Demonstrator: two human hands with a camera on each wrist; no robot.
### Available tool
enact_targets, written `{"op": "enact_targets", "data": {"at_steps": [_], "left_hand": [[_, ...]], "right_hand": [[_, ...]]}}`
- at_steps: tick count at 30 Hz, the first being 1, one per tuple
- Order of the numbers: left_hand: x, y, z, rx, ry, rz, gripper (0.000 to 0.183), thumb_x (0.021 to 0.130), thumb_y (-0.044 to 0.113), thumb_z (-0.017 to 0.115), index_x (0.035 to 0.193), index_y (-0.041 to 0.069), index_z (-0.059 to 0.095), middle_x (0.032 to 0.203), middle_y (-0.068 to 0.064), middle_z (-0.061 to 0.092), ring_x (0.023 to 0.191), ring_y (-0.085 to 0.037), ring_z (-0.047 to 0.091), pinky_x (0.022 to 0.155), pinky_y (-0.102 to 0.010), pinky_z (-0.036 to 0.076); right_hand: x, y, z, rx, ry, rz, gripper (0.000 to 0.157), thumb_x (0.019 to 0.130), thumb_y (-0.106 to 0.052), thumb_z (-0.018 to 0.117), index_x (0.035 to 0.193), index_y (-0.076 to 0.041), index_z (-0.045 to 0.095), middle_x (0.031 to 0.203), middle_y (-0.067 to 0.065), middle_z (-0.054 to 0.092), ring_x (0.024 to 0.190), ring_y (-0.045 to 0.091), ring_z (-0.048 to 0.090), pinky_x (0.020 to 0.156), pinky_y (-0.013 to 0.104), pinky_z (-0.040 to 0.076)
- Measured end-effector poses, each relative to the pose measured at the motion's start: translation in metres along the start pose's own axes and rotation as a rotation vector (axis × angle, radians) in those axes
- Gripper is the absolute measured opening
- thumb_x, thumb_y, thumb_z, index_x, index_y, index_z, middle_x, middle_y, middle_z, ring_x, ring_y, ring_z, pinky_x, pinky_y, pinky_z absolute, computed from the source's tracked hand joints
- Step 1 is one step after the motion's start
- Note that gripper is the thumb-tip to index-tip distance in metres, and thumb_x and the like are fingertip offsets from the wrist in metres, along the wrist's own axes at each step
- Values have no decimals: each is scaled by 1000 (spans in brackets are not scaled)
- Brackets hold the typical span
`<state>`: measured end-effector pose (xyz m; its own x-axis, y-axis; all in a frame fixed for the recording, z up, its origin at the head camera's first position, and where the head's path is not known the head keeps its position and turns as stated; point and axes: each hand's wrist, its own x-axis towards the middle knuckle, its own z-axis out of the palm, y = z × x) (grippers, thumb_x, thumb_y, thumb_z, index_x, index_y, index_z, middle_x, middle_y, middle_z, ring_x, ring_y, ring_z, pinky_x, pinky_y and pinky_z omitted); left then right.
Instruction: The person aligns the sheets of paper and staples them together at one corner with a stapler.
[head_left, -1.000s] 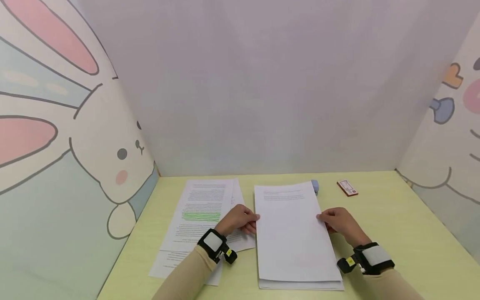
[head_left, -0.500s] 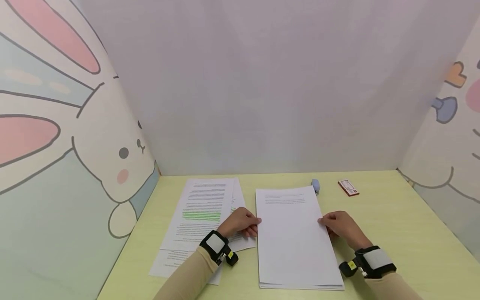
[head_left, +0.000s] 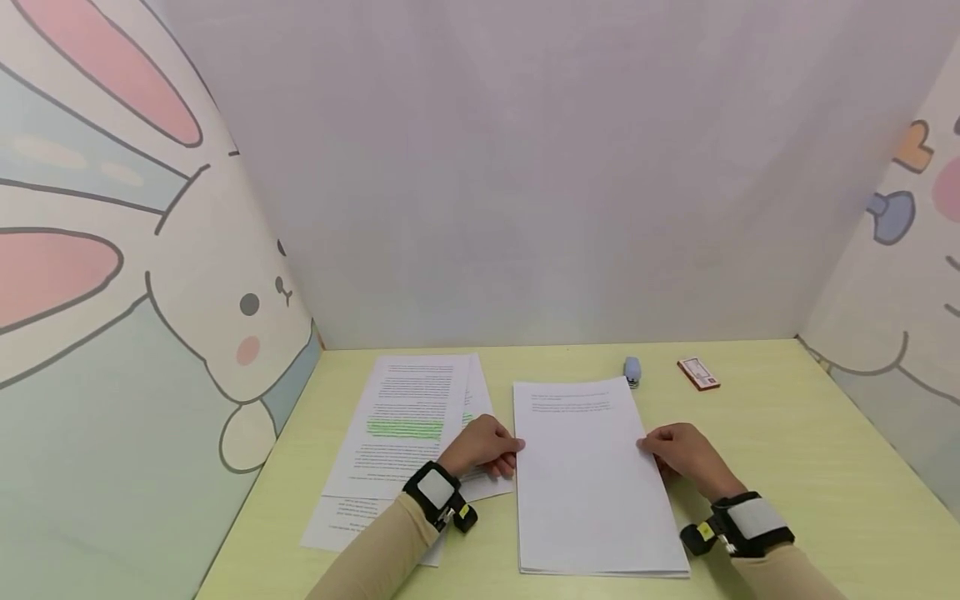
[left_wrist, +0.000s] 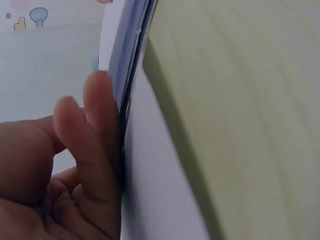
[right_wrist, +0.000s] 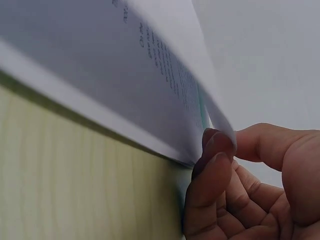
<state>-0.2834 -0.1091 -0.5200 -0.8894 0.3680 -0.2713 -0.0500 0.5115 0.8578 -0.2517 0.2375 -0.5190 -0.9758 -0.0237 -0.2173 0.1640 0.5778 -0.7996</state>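
Observation:
A stack of white paper sheets [head_left: 581,492] lies in front of me, its top sheet bearing a few printed lines near the far edge. My left hand [head_left: 483,444] pinches the stack's left edge between thumb and fingers. In the left wrist view, fingertips [left_wrist: 100,90] press along the layered edge. At the opposite edge my right hand [head_left: 678,450] pinches paper, thumb above and fingers beneath. The right wrist view shows that edge bent up, with printed text and a green streak on the sheet [right_wrist: 165,75] below it.
Printed sheets [head_left: 405,392], one marked with green highlighter, lie overlapping on the left, partly behind my left hand. Past the stack's far right corner stands a small blue stapler-like object [head_left: 632,372]. A small red-and-white box [head_left: 698,374] sits farther right. Walls enclose the pale yellow table [head_left: 795,433].
The stack has shifted slightly toward me, and its near edges have come closer into line. More of the blue object shows behind it. Both hands keep their pinch.

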Motion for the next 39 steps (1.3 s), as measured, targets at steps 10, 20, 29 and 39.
{"op": "enact_targets", "data": {"at_steps": [10,20,29,39], "left_hand": [[1,3,2,30,11,-18,29,97,18,72,71,5,73,61,-6,68,49,-10,63,44,-22,50],[2,5,3,16,18,-39,25,96,17,72,75,5,71,63,-6,68,49,-10,63,45,-22,50],[1,7,3,24,14,-39,24,96,15,72,75,4,70,63,-6,68,49,-10,63,45,-21,50],[1,7,4,13,13,-52,24,96,13,72,74,3,69,62,-7,68,49,-11,63,45,-22,51]], "right_hand": [[0,1,-1,-20,-10,13,22,98,-16,63,97,3,71,72,5,62,65,19,58,57,33,50],[2,2,-1,-25,-7,6,22,98,-16,63,96,3,72,70,4,62,64,19,58,57,34,50],[1,0,-1,-37,-5,1,22,98,-16,63,97,4,72,70,5,62,63,19,59,57,34,50],[1,1,0,-55,-2,12,21,98,-17,64,97,3,72,70,5,61,62,19,59,56,34,50]]}}
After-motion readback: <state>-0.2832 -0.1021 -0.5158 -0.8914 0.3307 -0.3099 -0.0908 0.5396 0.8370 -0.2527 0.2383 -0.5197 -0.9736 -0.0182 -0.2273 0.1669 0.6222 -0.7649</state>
